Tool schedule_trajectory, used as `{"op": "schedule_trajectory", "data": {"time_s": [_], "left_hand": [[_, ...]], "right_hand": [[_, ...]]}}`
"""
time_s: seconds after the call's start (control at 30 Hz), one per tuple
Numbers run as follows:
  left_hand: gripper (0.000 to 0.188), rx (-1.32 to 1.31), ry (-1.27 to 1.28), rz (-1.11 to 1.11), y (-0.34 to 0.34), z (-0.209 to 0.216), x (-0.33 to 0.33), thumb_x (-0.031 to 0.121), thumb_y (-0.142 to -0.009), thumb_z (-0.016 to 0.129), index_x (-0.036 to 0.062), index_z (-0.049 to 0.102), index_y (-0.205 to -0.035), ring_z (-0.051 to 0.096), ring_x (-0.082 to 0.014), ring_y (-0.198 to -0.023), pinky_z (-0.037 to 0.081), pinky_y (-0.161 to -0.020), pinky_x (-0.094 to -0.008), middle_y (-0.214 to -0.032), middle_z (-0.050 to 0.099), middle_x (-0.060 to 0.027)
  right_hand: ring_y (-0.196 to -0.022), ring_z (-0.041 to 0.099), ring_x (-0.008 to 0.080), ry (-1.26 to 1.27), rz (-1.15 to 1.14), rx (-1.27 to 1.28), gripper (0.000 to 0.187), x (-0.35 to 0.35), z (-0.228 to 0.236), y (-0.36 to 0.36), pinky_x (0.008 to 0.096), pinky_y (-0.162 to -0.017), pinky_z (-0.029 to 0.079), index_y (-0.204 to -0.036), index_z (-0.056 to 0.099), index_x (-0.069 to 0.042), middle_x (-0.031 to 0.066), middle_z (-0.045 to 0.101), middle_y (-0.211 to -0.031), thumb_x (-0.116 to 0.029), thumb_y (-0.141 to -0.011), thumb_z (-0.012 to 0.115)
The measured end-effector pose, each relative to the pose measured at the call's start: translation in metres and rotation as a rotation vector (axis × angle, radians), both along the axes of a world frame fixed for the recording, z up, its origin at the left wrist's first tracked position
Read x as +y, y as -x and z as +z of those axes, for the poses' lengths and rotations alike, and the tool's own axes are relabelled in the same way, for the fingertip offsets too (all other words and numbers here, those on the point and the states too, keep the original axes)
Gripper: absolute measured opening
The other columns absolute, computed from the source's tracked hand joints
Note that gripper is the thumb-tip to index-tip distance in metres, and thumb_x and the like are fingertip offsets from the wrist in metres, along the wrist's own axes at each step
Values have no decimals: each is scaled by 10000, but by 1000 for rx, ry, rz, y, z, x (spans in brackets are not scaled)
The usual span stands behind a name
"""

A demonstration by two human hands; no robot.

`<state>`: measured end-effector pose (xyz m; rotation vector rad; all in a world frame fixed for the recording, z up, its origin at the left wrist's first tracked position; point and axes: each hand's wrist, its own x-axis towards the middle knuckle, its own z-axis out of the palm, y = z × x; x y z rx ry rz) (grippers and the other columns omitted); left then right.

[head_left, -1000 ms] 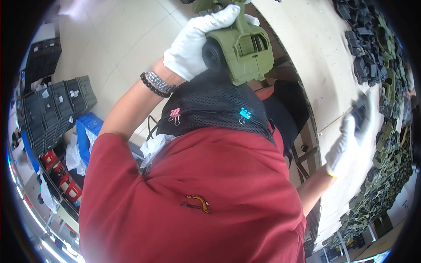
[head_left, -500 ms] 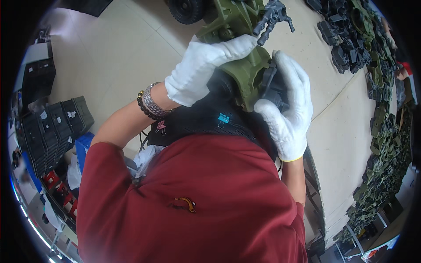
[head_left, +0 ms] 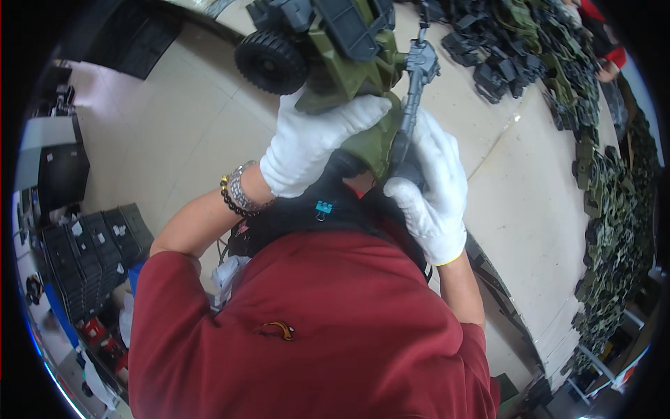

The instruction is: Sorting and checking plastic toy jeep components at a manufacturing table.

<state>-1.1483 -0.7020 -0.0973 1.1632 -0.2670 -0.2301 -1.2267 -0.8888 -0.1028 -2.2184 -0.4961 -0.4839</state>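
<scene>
A toy military vehicle of olive-green plastic hangs in front of me, with a black treaded wheel at its left and grey panels on top. My left hand, in a white knitted glove, is closed around its near green end, thumb laid along the body. A grey toy gun on the vehicle's right side points down toward me. My right hand, gloved too, curls with thumb and fingers around a dark grey plastic part against that same end. The gun barrel and fingers partly hide this part.
Heaps of dark grey parts and olive-green parts line the pale tabletop at the right. Another person's arm shows at the far right. Black crates stand at the left, with larger black boxes beyond.
The vehicle has come lower in view, so more of its wheel and grey panels show. The gun now points down in front of the right hand. Both hands keep their hold.
</scene>
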Motion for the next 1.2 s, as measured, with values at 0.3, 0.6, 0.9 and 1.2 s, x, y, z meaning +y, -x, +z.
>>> {"op": "schedule_trajectory", "data": {"time_s": [0.3, 0.6, 0.9, 1.2], "left_hand": [[346, 133, 185, -62, 2, 15, -39, 97, -935, 723, 13, 613, -1252, 660, -133, -988, 543, -879, -295, -1129, 691, -56], [507, 826, 579, -478, 21, 38, -69, 517, -1045, 457, 74, 567, -1266, 602, -250, -1167, 491, -1020, -415, -1225, 618, -110], [348, 935, 316, -325, 31, 40, -78, 226, -1066, 497, 37, 478, -1358, 605, -187, -1118, 484, -1032, -339, -1243, 614, -77], [612, -244, -245, -65, -202, 81, 88, 468, -1008, 495, 24, 439, -1426, 582, -324, -1193, 510, -1012, -473, -1400, 536, -182]], "right_hand": [[-1126, 526, 435, 120, -83, -105, 821, -31, 42, 6, 472, -996, 427, -1464, 436, 4, 260, 440, -1478, -520, -874, 662], [-1101, 598, 392, 10, -326, -576, 882, -26, 45, -3, 474, -930, 486, -1261, 557, -21, 236, 585, -1293, -664, -705, 795], [-1003, 632, 391, -7, -369, -348, 845, -35, 43, 5, 464, -888, 499, -1209, 606, 0, 219, 650, -1173, -714, -763, 677], [-1125, 655, 319, -513, 31, 456, 524, 14, -2, 11, 392, -996, 495, -1344, 571, -36, 158, 662, -1254, -119, -843, 699]]}}
